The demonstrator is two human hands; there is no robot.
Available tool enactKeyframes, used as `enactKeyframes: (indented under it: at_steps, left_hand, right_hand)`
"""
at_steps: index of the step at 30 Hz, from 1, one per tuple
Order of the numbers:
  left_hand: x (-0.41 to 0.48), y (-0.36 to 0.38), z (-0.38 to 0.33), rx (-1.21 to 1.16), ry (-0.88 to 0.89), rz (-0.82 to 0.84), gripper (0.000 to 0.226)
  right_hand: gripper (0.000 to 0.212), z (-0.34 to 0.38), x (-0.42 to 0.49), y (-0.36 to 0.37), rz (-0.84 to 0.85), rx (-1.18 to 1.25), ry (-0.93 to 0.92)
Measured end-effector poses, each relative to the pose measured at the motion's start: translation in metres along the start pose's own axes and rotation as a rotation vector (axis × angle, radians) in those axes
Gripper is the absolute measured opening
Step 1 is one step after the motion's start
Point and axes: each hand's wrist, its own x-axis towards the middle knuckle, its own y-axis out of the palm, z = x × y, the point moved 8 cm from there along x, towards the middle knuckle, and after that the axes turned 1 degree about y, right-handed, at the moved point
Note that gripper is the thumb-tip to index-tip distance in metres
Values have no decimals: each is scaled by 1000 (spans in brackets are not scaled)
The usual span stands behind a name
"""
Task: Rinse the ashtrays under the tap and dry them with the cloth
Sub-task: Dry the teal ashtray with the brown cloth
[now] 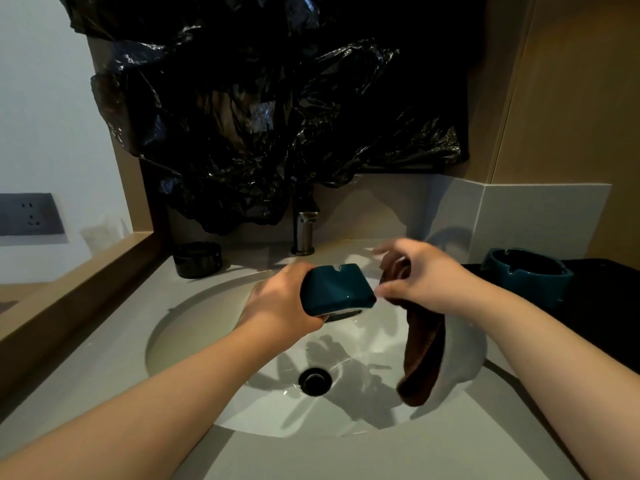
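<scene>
One teal ashtray point(337, 291) is held tilted on its side above the sink basin point(194, 327), with the left hand point(280, 301) gripping its left end. The right hand point(424, 277), just beside the ashtray's right end, grips a brown cloth point(424, 351) that hangs down over the basin. The tap point(306, 233) stands behind. A second teal ashtray point(526, 277) sits at right, and a black ashtray point(197, 259) sits on the counter at left.

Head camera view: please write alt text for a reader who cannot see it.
A person's left hand holds a teal ashtray tilted over a white sink, while the right hand holds a brown cloth beside it. A second teal ashtray sits at the right, a dark ashtray left of the tap.
</scene>
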Motion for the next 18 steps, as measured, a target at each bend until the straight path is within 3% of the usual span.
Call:
enactKeyframes:
  at_steps: [2, 4, 8, 12, 15, 18]
  left_hand:
    - [0, 2, 1, 33, -7, 17, 60]
    - [0, 3, 1, 45, -13, 10, 60]
    - [2, 4, -1, 94, -8, -11, 55]
    - [4, -6, 8, 122, -58, -57, 59]
    - [3, -4, 7, 132, -55, -35, 62]
    - [1, 3, 1, 141, -20, 1, 56]
  right_hand:
    - [46, -1, -2, -19, -256, 96, 12]
    - [35, 13, -11, -23, -451, 163, -89]
    - [40, 43, -16, 23, -278, -5, -272]
    - [43, 49, -18, 49, -127, 8, -346]
    - [37, 53, -18, 55, -119, -65, -391]
    - [29, 58, -19, 48, -222, -134, -478]
